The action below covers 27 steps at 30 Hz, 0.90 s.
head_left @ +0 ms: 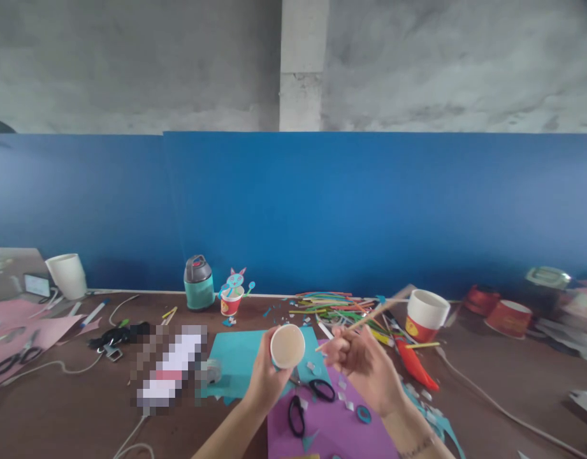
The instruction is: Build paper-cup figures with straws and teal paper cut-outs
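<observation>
My left hand (265,375) is wrapped round a paper cup (287,346), tilted so its pale inside faces me. Close by on the right, my right hand (357,363) pinches a thin tan stick (383,310), its far end blurred and pointing up to the right. The stick's lower tip comes near the cup's rim but stays apart from it. Below the hands, black-handled scissors (297,414) lie on purple paper (341,437), among small white scraps and a blue paper ring (363,414). Turquoise paper (236,357) lies behind my left hand.
A decorated cup with a cat figure (231,299) stands beside a teal flask (199,285). Colourful craft stems (331,307) are heaped at the back. To the right are a white-and-red cup (426,315) and a red pointed piece (416,366). A pixelated patch (171,370) lies left.
</observation>
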Available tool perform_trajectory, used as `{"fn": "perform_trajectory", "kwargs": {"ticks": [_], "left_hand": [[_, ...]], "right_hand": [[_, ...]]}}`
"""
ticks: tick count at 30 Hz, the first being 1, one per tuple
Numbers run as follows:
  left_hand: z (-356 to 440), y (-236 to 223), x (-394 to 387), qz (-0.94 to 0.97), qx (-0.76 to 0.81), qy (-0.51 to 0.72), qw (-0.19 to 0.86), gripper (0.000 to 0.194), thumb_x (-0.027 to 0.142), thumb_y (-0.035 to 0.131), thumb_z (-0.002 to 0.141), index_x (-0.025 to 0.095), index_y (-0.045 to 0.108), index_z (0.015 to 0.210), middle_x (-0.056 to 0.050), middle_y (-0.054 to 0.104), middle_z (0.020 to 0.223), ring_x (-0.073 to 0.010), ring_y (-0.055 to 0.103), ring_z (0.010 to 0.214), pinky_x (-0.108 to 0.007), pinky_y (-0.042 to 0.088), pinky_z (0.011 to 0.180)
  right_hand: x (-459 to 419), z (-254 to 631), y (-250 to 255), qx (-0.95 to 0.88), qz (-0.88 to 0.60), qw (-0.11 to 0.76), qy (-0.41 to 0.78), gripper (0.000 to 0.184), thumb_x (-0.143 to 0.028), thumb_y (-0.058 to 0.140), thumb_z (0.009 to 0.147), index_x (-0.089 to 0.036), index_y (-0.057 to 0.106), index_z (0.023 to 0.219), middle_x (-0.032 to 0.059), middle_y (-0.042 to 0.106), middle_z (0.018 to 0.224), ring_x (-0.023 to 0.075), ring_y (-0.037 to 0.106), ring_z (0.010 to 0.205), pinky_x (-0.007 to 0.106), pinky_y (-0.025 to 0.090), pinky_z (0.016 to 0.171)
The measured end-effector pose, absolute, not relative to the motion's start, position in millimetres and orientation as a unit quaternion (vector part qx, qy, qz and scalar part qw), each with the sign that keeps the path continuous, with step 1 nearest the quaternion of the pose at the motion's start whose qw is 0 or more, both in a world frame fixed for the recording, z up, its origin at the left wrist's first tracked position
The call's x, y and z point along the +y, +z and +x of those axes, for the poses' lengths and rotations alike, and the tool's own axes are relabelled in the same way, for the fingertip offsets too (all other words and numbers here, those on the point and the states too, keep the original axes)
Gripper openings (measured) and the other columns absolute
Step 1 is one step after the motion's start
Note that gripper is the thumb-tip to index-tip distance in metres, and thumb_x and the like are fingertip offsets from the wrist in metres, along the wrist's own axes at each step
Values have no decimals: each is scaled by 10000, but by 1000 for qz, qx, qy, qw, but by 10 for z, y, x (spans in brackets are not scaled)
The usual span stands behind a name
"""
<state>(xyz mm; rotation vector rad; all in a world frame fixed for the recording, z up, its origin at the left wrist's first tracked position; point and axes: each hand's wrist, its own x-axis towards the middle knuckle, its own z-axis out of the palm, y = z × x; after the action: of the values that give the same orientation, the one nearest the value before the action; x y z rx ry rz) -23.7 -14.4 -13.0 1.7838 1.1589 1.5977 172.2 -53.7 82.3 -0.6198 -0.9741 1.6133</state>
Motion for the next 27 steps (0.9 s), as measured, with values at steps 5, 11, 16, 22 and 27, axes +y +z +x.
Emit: {"fn": "perform_trajectory", "kwargs": {"ticks": [5,11,16,22,27], "left_hand": [[-208,-119,-189,675,409,570,226,573,86,639,666,200,449,1195,-121,592,1176,-259,572,1090,-408,443,946],[-173,-70,-257,691,405,548,241,551,122,667,696,205,443,1193,-110,613,1127,-250,604,1028,-381,486,888],[-164,-98,-262,701,398,555,206,581,93,675,671,206,450,1194,-119,608,1146,-266,595,1056,-404,480,904],[-174,-90,-273,711,382,557,195,571,70,622,693,205,449,1221,-118,611,1148,-253,601,1048,-381,484,900],[-188,-86,-251,694,399,565,199,585,67,630,666,192,463,1213,-124,607,1145,-260,594,1042,-389,484,899]], "right_hand": [[-593,1567,672,-610,-422,550,383,409,-529,401,901,-180,614,885,-18,504,590,133,454,522,243,358,495],[-645,1432,552,-680,-445,529,246,238,-410,439,921,-199,538,876,-12,505,676,139,452,588,239,382,536],[-667,1461,556,-664,-435,573,203,289,-383,370,954,-188,562,861,20,569,708,148,510,624,245,418,580],[-679,1462,604,-651,-386,633,164,278,-347,399,947,-196,579,798,-1,560,659,121,505,520,235,421,499],[-758,1462,644,-606,-358,698,135,204,-282,406,957,-217,519,800,-20,530,603,127,513,516,252,446,517]]}}
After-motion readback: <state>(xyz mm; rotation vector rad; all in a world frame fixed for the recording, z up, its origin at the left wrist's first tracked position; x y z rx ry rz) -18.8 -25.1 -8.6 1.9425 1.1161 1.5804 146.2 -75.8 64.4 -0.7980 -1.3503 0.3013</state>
